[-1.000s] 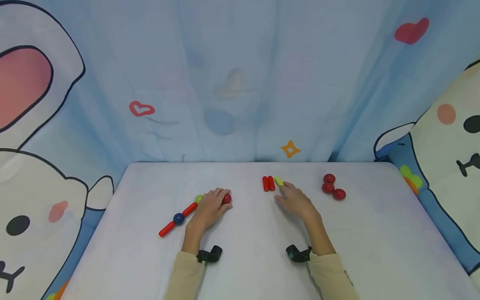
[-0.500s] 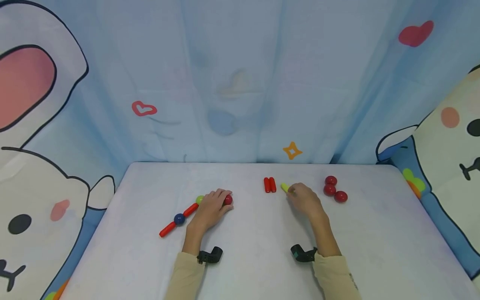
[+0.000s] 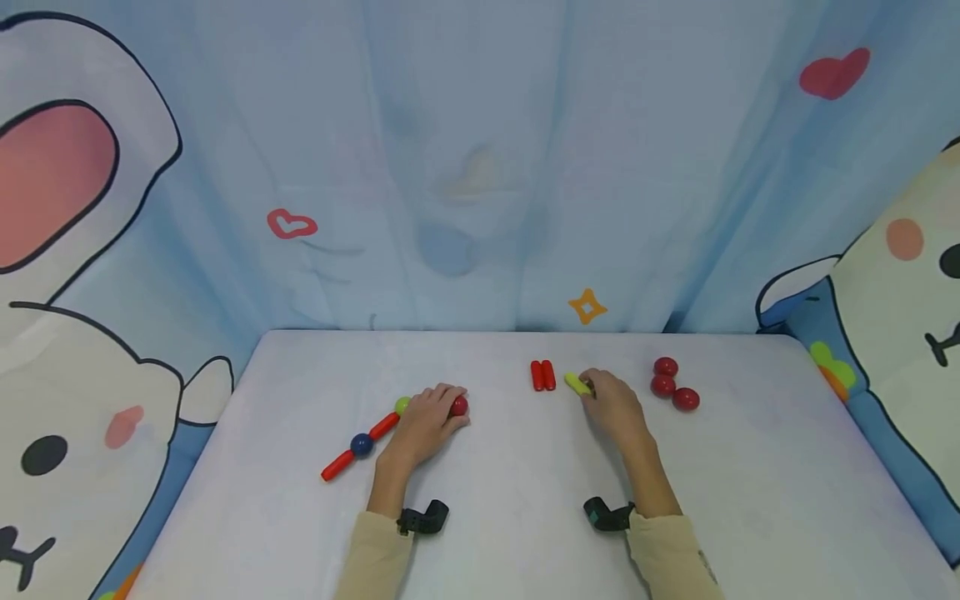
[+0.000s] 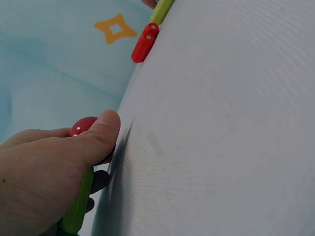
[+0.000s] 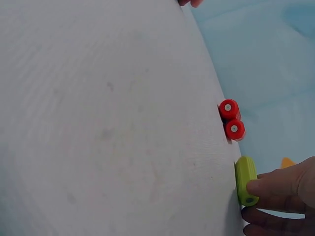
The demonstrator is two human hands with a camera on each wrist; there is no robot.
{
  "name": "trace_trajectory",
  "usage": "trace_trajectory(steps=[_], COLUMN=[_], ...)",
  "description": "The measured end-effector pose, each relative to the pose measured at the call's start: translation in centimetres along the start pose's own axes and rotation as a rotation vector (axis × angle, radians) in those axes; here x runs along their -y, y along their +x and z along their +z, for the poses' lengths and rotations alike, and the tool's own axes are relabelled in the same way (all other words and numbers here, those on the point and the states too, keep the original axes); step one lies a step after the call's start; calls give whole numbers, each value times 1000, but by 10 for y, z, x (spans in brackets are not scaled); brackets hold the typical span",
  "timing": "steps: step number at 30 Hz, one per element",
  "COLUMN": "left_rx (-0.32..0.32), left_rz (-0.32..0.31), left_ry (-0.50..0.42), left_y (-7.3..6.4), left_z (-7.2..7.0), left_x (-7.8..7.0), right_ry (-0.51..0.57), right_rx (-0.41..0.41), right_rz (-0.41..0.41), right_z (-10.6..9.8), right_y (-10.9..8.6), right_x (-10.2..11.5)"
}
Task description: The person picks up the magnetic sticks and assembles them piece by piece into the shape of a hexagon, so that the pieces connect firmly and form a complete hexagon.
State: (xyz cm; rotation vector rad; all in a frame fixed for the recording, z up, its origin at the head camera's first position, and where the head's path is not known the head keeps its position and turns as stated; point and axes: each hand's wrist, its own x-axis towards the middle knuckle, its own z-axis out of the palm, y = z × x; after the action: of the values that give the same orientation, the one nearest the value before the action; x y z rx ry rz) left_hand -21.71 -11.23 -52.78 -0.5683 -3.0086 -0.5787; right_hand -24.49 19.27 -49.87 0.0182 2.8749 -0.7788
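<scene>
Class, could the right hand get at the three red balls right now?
Probably yes: the right hand is close to the three red balls, with nothing between them in the head view. It pinches a yellow-green stick, though, so it may need to let go first.

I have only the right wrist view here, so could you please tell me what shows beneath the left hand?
Observer: The left wrist view shows a green stick beneath the left hand.
Operator: Thank you. Is anything lying farther out to the right?
Observer: Yes, in the head view three red balls lie to the right of the right hand.
Operator: And what do you see over to the left, please?
Observer: There, the head view shows a blue ball between a separate pair of red sticks.
</scene>
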Motion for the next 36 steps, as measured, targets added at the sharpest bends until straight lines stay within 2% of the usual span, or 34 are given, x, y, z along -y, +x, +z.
trace_trajectory(steps=[6,9,13,19,30,36], left_rx=[-14,-29,-23,-6,13,23], left_rz=[3,-14,-36,18,70,75], left_ry=[10,-24,-77,-66,-54,-79], left_y=[-2,-1,-1,-1,-1,-2], left_z=[3,1,0,1,0,-2], left_x=[0,-1,-1,3,6,7], right_ry=[103,184,290,401,396,415], right_rx=[16,-11,-73,-65,3,49], right_rz=[-13,-67,-163,-229,-265,-318], right_z=[-5,-14,-13,-4,16,23], right_y=[-3,-3,-1,-2,-7,-10], right_x=[-7,-8,-6,4,29,37])
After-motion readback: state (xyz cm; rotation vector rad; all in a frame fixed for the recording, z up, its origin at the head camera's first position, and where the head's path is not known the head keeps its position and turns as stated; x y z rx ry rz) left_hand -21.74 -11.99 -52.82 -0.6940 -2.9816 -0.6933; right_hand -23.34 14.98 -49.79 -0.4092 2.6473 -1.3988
